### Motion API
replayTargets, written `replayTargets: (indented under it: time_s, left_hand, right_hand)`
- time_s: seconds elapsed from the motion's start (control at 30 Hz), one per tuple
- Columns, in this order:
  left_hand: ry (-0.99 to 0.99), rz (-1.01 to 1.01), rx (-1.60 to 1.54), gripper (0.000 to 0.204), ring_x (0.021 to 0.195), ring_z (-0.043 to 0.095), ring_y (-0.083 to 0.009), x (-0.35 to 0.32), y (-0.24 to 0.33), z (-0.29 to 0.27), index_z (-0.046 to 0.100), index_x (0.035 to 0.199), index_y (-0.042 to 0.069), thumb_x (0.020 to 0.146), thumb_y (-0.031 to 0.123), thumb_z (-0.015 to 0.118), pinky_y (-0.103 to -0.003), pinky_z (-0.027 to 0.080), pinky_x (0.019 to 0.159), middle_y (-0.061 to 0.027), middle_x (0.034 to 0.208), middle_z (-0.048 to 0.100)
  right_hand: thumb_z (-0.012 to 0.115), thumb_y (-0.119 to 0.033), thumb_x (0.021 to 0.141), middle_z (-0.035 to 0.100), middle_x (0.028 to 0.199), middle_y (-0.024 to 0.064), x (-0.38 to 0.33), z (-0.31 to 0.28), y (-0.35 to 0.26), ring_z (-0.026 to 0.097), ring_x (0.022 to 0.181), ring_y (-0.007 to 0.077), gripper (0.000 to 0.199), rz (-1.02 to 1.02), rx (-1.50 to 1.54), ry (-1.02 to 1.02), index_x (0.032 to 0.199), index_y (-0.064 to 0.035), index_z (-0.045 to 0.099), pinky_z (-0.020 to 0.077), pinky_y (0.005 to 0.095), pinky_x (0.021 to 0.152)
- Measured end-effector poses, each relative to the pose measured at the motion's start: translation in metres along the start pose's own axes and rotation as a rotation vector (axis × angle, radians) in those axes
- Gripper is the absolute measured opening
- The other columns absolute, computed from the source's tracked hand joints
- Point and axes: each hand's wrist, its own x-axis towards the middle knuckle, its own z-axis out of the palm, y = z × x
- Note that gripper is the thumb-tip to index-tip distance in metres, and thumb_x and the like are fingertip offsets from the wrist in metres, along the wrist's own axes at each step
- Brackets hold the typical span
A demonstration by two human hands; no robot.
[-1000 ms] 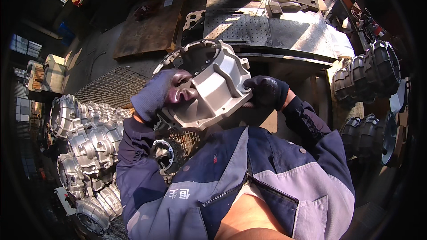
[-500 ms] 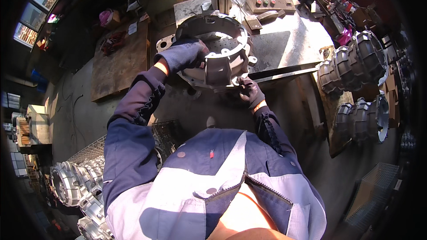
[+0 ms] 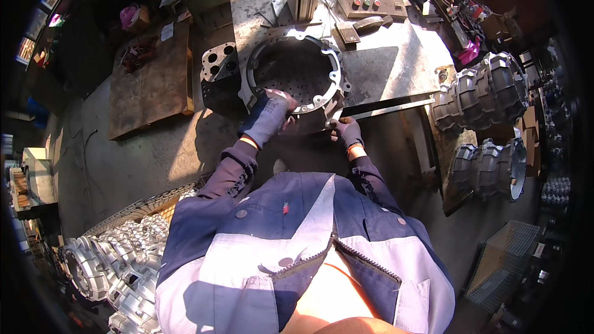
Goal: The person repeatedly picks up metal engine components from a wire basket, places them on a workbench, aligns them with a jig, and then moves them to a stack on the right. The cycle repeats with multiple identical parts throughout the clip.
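A large round cast-metal housing (image 3: 296, 44) lies open side up on the steel worktable (image 3: 371, 68), showing a perforated plate through its middle. My left hand (image 3: 270, 114), in a dark glove, grips the near left rim of the housing. My right hand (image 3: 345, 130), also gloved, holds the near right corner of its flange at the table's front edge. Both arms in blue sleeves reach forward from my jacket.
A control box with coloured buttons (image 3: 371, 5) sits at the back of the table. A smaller metal plate with holes (image 3: 218, 62) lies left of the housing. Finished housings (image 3: 482, 93) stand on the right, more (image 3: 105, 260) are stacked in a wire cage lower left. A wooden board (image 3: 151, 80) lies on the floor.
The housing was held up near my chest, then carried forward and set down flat on the worktable. Both hands stayed on it, arms now stretched out.
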Motion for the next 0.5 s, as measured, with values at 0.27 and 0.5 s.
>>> replayTargets:
  time_s: [0.27,0.5]
  left_hand:
    - [-0.328,-0.170,-0.099,0.025,0.087,0.063,-0.0368,0.001,0.012,0.008,0.065,0.084,0.010,0.062,0.015,0.074,-0.048,0.046,0.081,-0.0163,0.084,0.065]
    - [-0.234,-0.023,-0.174,0.029,0.092,0.062,-0.0378,-0.001,0.002,0.003,0.064,0.092,0.011,0.065,0.020,0.071,-0.050,0.044,0.082,-0.0163,0.093,0.065]
  right_hand:
    - [0.078,-0.015,0.080,0.073,0.099,0.0097,0.010,-0.014,0.015,0.069,0.089,0.0169,0.040,-0.321,-0.587,0.102,0.113,0.0007,0.064,0.0536,0.0289,0.081]
    - [0.070,-0.017,0.081,0.072,0.104,0.0124,-0.007,-0.023,0.008,0.068,0.097,0.0211,0.036,-0.348,-0.502,-0.017,0.113,-0.0015,0.064,0.0513,0.0322,0.089]
